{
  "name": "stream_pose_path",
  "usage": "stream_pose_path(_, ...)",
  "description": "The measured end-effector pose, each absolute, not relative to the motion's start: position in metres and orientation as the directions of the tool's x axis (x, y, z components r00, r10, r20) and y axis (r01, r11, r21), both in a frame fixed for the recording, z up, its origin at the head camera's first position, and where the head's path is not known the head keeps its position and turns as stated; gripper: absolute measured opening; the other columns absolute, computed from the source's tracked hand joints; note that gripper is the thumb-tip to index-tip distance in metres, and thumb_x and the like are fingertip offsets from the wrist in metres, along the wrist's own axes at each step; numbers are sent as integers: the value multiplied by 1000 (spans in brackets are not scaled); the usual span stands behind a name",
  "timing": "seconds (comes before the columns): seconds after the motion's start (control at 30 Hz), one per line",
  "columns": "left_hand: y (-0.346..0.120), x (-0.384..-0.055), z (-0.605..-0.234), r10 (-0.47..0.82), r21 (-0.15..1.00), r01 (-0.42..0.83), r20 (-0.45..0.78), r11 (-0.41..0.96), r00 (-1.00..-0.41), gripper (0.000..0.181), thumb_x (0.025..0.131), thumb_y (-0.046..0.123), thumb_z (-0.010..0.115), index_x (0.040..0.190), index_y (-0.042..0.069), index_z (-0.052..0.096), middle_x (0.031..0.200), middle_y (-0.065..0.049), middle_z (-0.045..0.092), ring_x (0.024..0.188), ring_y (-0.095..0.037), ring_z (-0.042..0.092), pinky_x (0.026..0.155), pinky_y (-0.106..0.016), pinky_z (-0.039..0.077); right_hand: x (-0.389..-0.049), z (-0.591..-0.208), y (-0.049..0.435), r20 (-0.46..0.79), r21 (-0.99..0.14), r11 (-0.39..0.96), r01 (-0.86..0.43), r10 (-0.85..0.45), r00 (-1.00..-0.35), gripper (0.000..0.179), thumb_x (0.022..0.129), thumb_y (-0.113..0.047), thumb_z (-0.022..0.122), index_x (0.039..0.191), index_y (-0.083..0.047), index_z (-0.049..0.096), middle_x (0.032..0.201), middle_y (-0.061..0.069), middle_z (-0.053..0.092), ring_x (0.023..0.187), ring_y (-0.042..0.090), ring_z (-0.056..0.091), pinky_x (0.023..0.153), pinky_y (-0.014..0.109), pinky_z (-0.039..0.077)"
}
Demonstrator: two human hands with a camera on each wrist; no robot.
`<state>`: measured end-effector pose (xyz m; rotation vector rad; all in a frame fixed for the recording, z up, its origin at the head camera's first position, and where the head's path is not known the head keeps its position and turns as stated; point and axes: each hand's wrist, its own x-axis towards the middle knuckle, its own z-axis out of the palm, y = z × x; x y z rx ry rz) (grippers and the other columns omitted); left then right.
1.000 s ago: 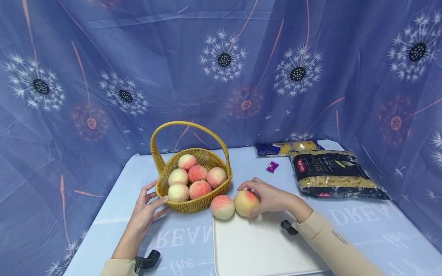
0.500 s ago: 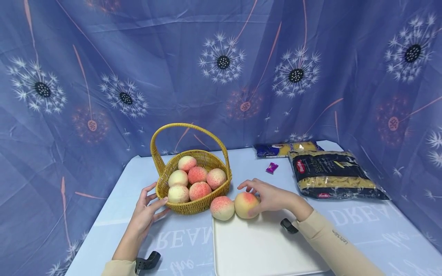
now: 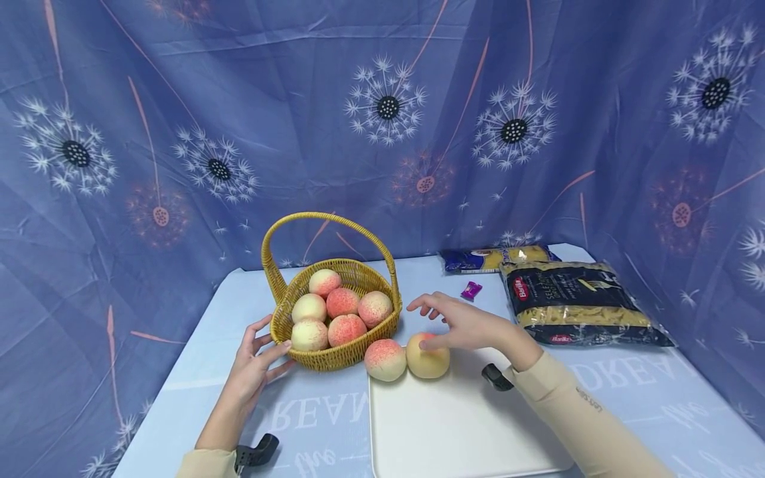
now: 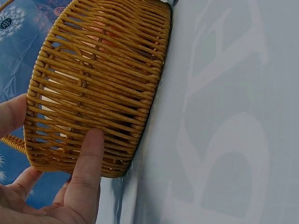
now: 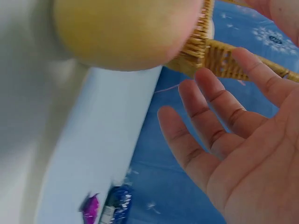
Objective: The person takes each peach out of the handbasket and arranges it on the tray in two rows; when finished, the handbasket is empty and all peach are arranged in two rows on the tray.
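Observation:
My left hand (image 3: pixel 251 365) rests its spread fingers against the outside of a yellow wicker basket (image 4: pixel 93 88); the thumb touches near the rim. Several red and cream peaches (image 3: pixel 346 330) lie in the basket. On the far left corner of a white tray (image 3: pixel 454 425) sit a pink-and-cream peach (image 3: pixel 385 360) and, right beside it, a yellow peach (image 5: pixel 126 35). My right hand (image 3: pixel 463 325) hovers just above the yellow peach with fingers spread and nothing held. In the right wrist view its palm (image 5: pixel 261 163) and extended fingers stand apart from that peach.
At the back right lie a black pasta bag (image 3: pixel 588 302) and a blue pasta packet (image 3: pixel 499 258). A small purple wrapped candy (image 3: pixel 471 291) is left of them. The basket's tall handle (image 3: pixel 329 215) arches upward. A blue patterned cloth (image 3: pixel 299 119) hangs behind the table.
My right hand has let go of the yellow peach and lifted slightly, its fingers spreading. The peach stays on the tray beside the other one. My left hand stays against the basket.

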<state>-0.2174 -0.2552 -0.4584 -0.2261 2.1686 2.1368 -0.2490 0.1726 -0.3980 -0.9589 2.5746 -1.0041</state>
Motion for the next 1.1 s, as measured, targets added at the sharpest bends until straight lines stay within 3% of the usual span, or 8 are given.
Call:
stream_pose_path(0.23, -255, -219, -459, -42, 986, -167, -166, 12, -985, 83, 104, 12, 70, 170, 26, 21, 154, -19, 32, 108, -12, 68, 99, -41, 66, -247, -379, 160, 66, -644, 539, -543, -668, -741, 56, 100, -33, 78, 149, -17, 57, 127, 4, 65, 118, 24, 64, 101, 55, 58)
stream_pose_path(0.4, -255, -219, -458, -37, 986, -166, -165, 17, -986, 83, 104, 12, 69, 170, 26, 20, 155, -19, 32, 108, -11, 68, 99, -41, 66, -247, -369, 148, 82, -645, 502, -576, -704, -705, 52, 101, -34, 76, 147, -15, 59, 131, 8, 68, 119, 24, 67, 102, 54, 59)
stream_pose_path(0.53, -255, -218, -458, -38, 986, -165, -164, 18, -986, 83, 105, 12, 69, 170, 27, 20, 156, -19, 31, 109, -12, 67, 100, -42, 66, -247, -358, 135, 82, -665, 476, -576, -720, -690, 52, 101, -33, 77, 146, -14, 58, 136, 12, 67, 122, 27, 67, 107, 54, 58)
stream_pose_path(0.8, -256, -218, -458, -35, 987, -161, -160, 13, -986, 82, 105, 12, 69, 170, 26, 21, 157, -20, 30, 110, -11, 67, 100, -41, 66, -249, -347, 101, 85, -690, 429, -582, -751, -654, 55, 102, -32, 75, 151, -19, 54, 144, 3, 59, 133, 28, 61, 113, 52, 57)
stream_pose_path(0.97, -256, -218, -458, -39, 987, -161, -161, 9, -986, 83, 104, 12, 70, 170, 26, 21, 157, -19, 30, 110, -10, 67, 101, -41, 66, -254, -340, 77, 85, -649, 460, -606, -748, -658, 57, 103, -31, 75, 154, -20, 52, 152, 2, 54, 139, 20, 55, 116, 49, 54)
stream_pose_path(1.1, -256, -218, -458, -41, 986, -165, -165, 11, -985, 83, 104, 13, 70, 170, 26, 21, 157, -19, 31, 109, -10, 67, 100, -41, 66, -264, -336, 58, 41, -577, 531, -620, -739, -672, 62, 102, -30, 76, 157, -19, 49, 158, 6, 51, 145, 24, 48, 117, 47, 51)
